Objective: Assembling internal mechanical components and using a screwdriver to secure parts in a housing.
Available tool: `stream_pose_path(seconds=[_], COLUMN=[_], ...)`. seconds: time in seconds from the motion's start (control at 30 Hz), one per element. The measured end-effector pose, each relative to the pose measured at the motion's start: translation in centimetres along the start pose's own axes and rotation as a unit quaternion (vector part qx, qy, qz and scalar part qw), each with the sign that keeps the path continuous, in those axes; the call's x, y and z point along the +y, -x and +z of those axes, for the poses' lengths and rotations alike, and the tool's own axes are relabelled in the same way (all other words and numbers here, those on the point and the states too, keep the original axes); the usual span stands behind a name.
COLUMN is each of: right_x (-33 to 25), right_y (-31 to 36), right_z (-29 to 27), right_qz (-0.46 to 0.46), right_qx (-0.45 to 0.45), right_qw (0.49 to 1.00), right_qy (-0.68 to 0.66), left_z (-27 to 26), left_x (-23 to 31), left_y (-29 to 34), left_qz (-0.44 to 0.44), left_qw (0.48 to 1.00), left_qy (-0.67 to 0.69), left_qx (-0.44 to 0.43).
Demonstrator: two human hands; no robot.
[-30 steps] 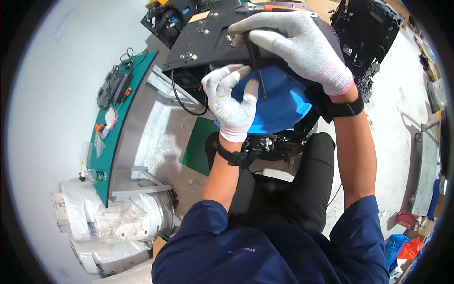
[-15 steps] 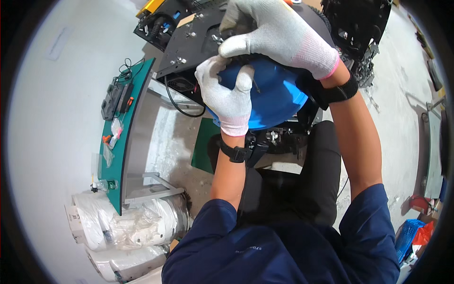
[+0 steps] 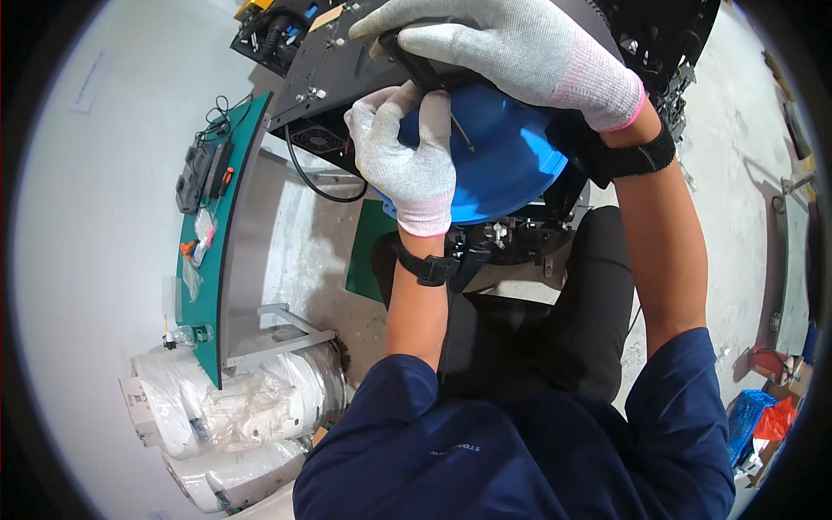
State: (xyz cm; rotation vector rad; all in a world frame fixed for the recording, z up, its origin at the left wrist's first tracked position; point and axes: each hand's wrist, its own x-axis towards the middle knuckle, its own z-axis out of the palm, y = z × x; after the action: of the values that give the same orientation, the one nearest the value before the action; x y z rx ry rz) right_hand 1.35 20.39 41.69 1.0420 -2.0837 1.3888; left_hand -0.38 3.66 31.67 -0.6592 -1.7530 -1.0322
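Observation:
A black-handled screwdriver (image 3: 414,62) with a thin metal shaft is between my two gloved hands, its tip pointing down and right over a blue bowl-shaped part (image 3: 503,165). My right hand (image 3: 511,56) is closed round the handle's upper end, thumb along the near side. With thumb and fingers, my left hand (image 3: 403,160) pinches the tool lower down, where the shaft begins. The shaft's tip seems apart from any screw. Behind the hands is a black machine panel (image 3: 338,65) with small metal fittings; part of it is hidden.
At left stands a green-topped table (image 3: 212,286) with a black device (image 3: 201,178) and small bags. Plastic-wrapped white parts (image 3: 251,399) lie below it. A black cable (image 3: 303,178) loops beside the machine. A blue basket (image 3: 747,420) is at far right.
The black handle now shows between my hands, as my right hand has moved left and its fingers have stretched further along it. The view has shifted slightly.

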Motion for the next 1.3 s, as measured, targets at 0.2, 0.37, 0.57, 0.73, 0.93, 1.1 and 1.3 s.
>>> stream_pose_path(seconds=[0.2,0.37,0.57,0.73,0.93,1.1,1.3], right_x=[1.6,1.5,1.0,-1.0,-0.1,-1.8,-1.5], right_y=[-0.1,-0.5,-0.7,-0.2,0.1,0.0,-0.7], right_z=[-0.1,0.1,0.4,-0.2,-0.3,-0.4,0.7], right_qz=[-0.036,-0.040,-0.015,0.106,0.019,-0.012,-0.021], right_qx=[0.002,0.007,0.010,-0.021,0.000,0.008,0.032], right_qw=[0.999,0.999,1.000,0.994,1.000,1.000,0.988], right_qy=[0.011,-0.004,0.014,-0.030,-0.013,0.028,0.148], left_z=[0.1,-0.9,-1.3,-2.0,-2.1,-2.5,-3.1], left_x=[0.1,-0.4,-1.5,-1.7,-1.9,-1.1,1.2], left_y=[0.3,0.7,0.9,1.7,2.4,2.9,4.5], left_qz=[-0.033,-0.018,0.031,0.061,0.070,0.017,-0.019], left_qw=[0.999,0.998,0.998,0.994,0.995,0.999,0.993], left_qy=[0.039,-0.005,0.034,0.000,0.050,0.020,-0.041], left_qx=[-0.006,-0.055,-0.048,-0.086,-0.055,-0.037,-0.110])
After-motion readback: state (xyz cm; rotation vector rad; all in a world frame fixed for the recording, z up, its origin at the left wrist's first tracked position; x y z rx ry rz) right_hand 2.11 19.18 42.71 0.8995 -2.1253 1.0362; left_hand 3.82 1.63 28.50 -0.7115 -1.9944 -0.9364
